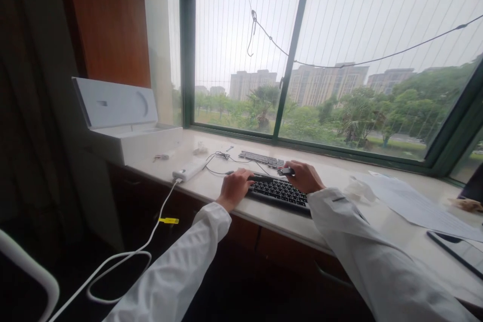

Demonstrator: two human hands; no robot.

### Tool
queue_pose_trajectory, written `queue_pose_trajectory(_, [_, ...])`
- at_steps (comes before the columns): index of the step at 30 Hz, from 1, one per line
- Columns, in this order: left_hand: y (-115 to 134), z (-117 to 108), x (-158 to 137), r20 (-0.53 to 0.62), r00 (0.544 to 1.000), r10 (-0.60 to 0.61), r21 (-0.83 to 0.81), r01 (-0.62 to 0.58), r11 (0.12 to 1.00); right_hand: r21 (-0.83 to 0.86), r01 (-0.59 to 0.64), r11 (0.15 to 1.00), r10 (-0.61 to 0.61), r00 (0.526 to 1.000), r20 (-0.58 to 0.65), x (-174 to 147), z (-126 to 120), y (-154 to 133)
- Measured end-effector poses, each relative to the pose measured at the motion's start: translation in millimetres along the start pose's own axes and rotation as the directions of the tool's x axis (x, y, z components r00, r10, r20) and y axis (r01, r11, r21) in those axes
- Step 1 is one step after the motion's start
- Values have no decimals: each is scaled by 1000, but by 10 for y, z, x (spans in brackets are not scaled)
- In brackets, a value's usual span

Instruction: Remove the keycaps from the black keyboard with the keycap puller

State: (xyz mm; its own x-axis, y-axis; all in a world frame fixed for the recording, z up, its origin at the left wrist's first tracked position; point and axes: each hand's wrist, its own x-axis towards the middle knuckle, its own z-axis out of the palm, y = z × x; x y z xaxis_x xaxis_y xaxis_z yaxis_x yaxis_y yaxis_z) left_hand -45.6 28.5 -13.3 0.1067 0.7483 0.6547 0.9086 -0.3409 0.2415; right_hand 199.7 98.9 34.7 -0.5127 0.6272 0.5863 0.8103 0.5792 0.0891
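Note:
A black keyboard (279, 192) with dark keys lies at a slant near the front edge of the white counter. My left hand (236, 188) grips its left end, the fingers curled over the corner. Above the keyboard's upper right part, my right hand (306, 177) is closed on a small dark and silver object (286, 171); its exact kind is too small to make out. Behind the keyboard lies a row of loose-looking keycaps (262, 158), grey in this light. A thin black cable (219, 156) runs in a tangle left of them.
A white power strip (188, 170) with a white cord lies to the left. Farther left stands an open white box (147, 143), with small metal items (161, 157) beside it. Paper sheets (418, 206) and a dark-edged flat device (458, 251) lie right. Windows (339, 20) rise behind the counter.

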Motion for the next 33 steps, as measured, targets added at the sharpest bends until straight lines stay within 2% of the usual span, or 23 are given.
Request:
queue_pose_trajectory(5, [19,-4,-1,-26,1000,10,-1,-10,1000,123,42,991,-37,999,-39,-3,213,221])
queue_pose_trajectory(9, [57,-23,-10,-28,999,26,4,-26,1000,205,119,971,-105,991,-78,-22,192,283])
queue_pose_trajectory(13, [88,-34,22,-71,997,19,24,-17,1000,168,80,983,-79,997,-15,-48,151,277])
queue_pose_trajectory(16, [103,-47,188,-85,996,29,94,-21,995,205,98,974,-91,995,-42,-46,169,278])
queue_pose_trajectory(20, [128,-68,706,-50,991,122,154,-113,982,281,131,951,-108,990,-95,-41,206,302])
queue_pose_trajectory(21, [129,-64,874,-48,988,147,152,-138,979,280,115,953,-91,991,-96,-43,212,312])
queue_pose_trajectory(24, [102,2,1359,54,963,265,98,-269,958,249,26,968,-8,997,-74,-53,223,353])
queue_pose_trajectory(27, [26,152,1658,72,945,318,47,-321,946,205,-78,976,97,992,-84,-62,229,412])
queue_pose_trajectory(29, [-47,274,1709,83,934,347,44,-352,935,173,-139,975,157,982,-100,-63,231,452])
queue_pose_trajectory(33, [-194,461,1607,190,878,439,-13,-445,896,138,-217,967,232,967,-109,-53,246,494])
